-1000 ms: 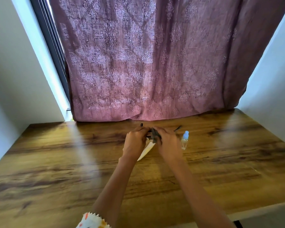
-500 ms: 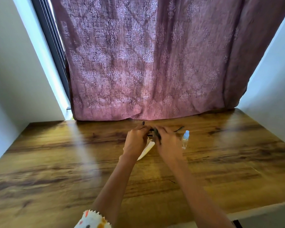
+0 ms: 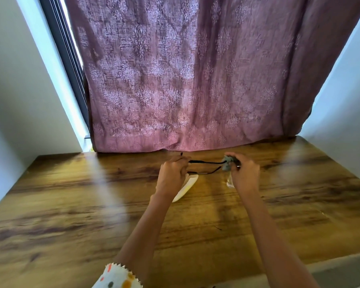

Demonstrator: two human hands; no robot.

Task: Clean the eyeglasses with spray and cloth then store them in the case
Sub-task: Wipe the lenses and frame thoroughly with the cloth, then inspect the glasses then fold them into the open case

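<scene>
Both hands up over the far middle of the wooden bench (image 3: 71,204), in front of a mauve patterned curtain (image 3: 185,80). Left hand (image 3: 172,175) closed, pinching one end of the black eyeglasses (image 3: 206,162), one temple tip poking up past the knuckles. Right hand (image 3: 244,173) closed around a small grey cloth (image 3: 227,164), cloth bunched against the other end of the frame. Glasses held off the bench, stretched between the two hands, thin dark frame lines visible, lenses too blurred to make out. White case (image 3: 186,189) lies on bench under left hand, partly hidden by the wrist. Clear spray bottle (image 3: 230,182) stands behind right hand, mostly hidden. Patterned sleeve (image 3: 117,277) at bottom edge
</scene>
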